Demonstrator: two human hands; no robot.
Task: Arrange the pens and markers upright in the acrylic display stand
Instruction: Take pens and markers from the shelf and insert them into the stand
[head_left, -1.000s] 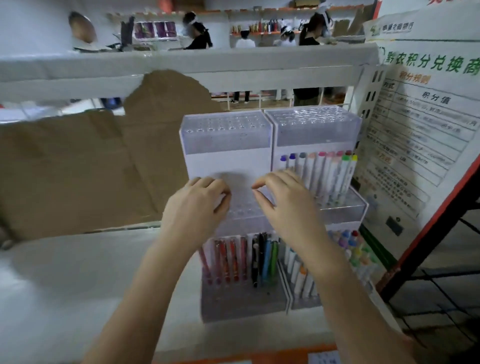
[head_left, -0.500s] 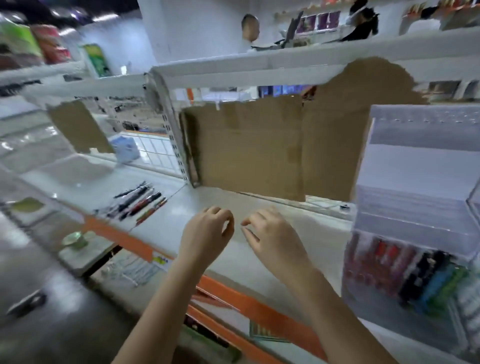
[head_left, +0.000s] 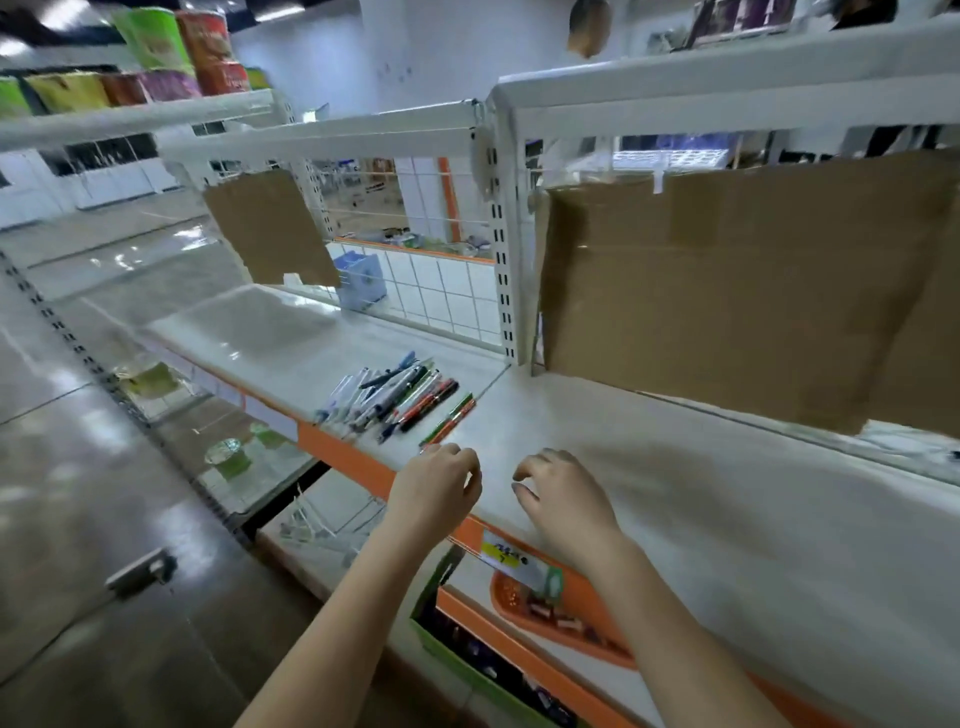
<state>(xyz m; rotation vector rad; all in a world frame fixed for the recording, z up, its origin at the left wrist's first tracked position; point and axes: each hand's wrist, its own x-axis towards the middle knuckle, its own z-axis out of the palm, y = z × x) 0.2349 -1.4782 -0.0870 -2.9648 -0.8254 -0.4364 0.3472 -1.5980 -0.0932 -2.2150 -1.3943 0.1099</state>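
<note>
**Two empty hands near a pile of pens on a shop shelf**

Head camera: both hands hovered over a white shelf (head_left: 675, 467). The left hand (head_left: 439, 491) and right hand (head_left: 563, 493) had loosely curled fingers and held nothing. Loose pens (head_left: 395, 397) lay flat just beyond the left hand. Brown cardboard (head_left: 727, 291) hung behind.

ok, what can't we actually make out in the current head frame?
- Acrylic display stand: not in the head view, beyond the right edge.
- Loose pens on the shelf: too small and overlapping to count or tell pen from marker.
- Left hand, right hand: fingers curled away from the camera; neither visibly holds anything.
- Yellow price tag: print blurred.
- Lower bins: contents dark, cut off by the shelf edge.
</note>
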